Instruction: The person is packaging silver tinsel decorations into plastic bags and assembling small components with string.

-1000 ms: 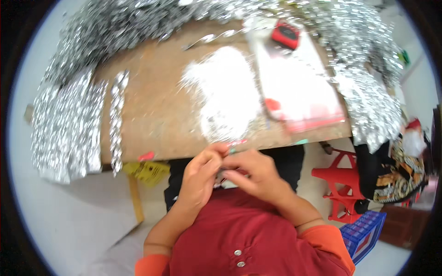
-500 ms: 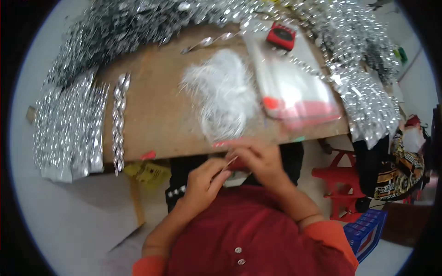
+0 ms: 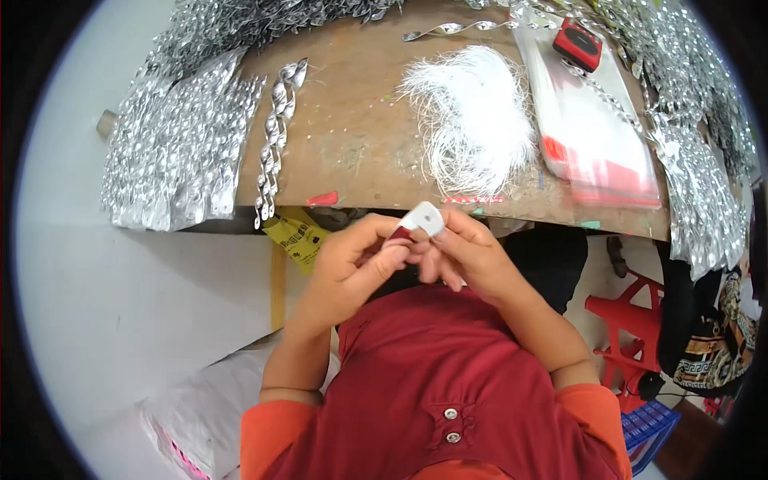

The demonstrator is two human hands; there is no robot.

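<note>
A small white and dark red tag point(image 3: 426, 216) with rounded corners and a hole near its top is held between my hands, just off the table's front edge. My left hand point(image 3: 356, 264) is closed, its fingers at the tag's red end. With thumb and forefinger, my right hand point(image 3: 478, 254) pinches the white end, its other fingers curled below. Beyond them on the brown table point(image 3: 352, 144) lies a loose bundle of white strings point(image 3: 480, 120). A little red strip point(image 3: 474, 199) sits by the bundle's near end.
Twisted silver strips point(image 3: 276, 136) lie left of the strings, beside a wide silver bunch point(image 3: 180, 152). Clear plastic bags point(image 3: 592, 120) with red edges lie to the right, under a red and black device point(image 3: 578, 45). A red stool point(image 3: 628, 316) and blue crate point(image 3: 650, 432) stand at right.
My view has shifted, so the table's things appear farther right and higher. The tag now shows upright between my fingers; before, my hands pinched close together over something thin and light.
</note>
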